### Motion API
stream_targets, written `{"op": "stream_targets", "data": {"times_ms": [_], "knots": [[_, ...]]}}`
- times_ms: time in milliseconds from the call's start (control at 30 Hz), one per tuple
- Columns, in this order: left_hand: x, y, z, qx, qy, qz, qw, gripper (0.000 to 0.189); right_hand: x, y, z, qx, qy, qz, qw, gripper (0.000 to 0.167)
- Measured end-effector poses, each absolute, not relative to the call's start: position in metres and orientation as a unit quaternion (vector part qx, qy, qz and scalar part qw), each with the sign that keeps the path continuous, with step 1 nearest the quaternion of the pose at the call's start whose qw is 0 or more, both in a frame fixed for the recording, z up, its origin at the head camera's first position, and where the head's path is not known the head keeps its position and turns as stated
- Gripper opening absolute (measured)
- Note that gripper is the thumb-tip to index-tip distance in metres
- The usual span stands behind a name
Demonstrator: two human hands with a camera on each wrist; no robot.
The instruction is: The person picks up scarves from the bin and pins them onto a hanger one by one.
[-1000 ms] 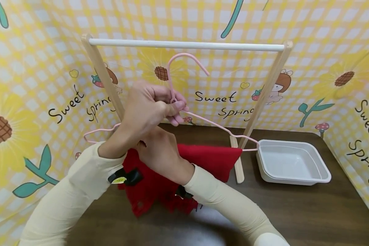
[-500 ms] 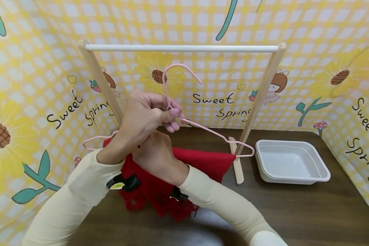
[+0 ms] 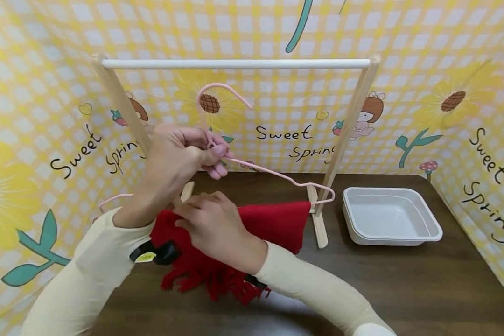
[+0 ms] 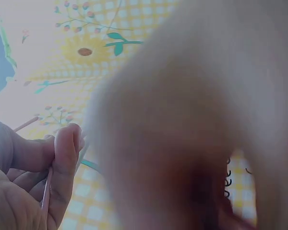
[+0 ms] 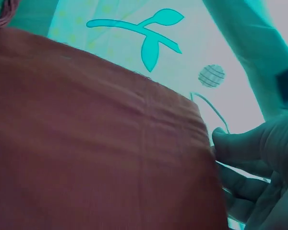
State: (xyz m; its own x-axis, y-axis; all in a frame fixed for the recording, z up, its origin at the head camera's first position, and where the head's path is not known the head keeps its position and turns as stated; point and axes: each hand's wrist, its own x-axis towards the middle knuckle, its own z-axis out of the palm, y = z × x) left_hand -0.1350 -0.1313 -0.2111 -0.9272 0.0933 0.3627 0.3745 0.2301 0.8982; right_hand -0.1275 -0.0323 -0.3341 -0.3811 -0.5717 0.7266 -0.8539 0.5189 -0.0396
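Here's the left hand [image 3: 180, 157], pinching the neck of a pink hanger [image 3: 262, 169] between thumb and fingers, and the left wrist view backs it up: wire right there in the grip! The hook curves up above that hand, its tip to the right, below the white rod [image 3: 235, 64] in the head view. Over the hanger's lower bar hangs a red cloth [image 3: 275, 224], its fringe dangling at the near side, the hanger's right end poking out beyond it.

And the right hand [image 3: 216, 228]? Just nearer than the left, the 2 close together, in front of the cloth. In the right wrist view its thumb and fingers sit at the cloth's edge, spread apart, but whether they grip it I cannot tell.

Behind stands a wooden frame [image 3: 349, 126], 2 posts carrying that rod. To the right, a white tub [image 3: 386, 237] sits on the dark brown table [image 3: 403, 289]. A yellow checked backdrop [image 3: 273, 100] fills the far side, with sunflowers and "Sweet Spring" lettering. Cream sleeves [image 3: 319, 284] cover both arms.
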Motion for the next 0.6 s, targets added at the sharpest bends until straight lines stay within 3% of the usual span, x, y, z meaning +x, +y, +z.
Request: {"op": "stream_targets", "data": {"times_ms": [133,300,600], "knots": [[-0.13,-0.138,-0.211,-0.163,-0.763,-0.613,0.128,0.019,-0.124,0.009,-0.343,0.446,-0.777,0.213,0.39,0.014],[-0.125,-0.146,-0.213,-0.171,-0.737,-0.641,0.13,0.019,-0.128,0.065,-0.351,0.441,-0.779,0.16,0.417,0.021],[-0.13,-0.15,-0.211,-0.186,-0.721,-0.654,0.135,0.017,-0.145,0.098,-0.347,0.443,-0.793,0.19,0.373,0.021]]}}
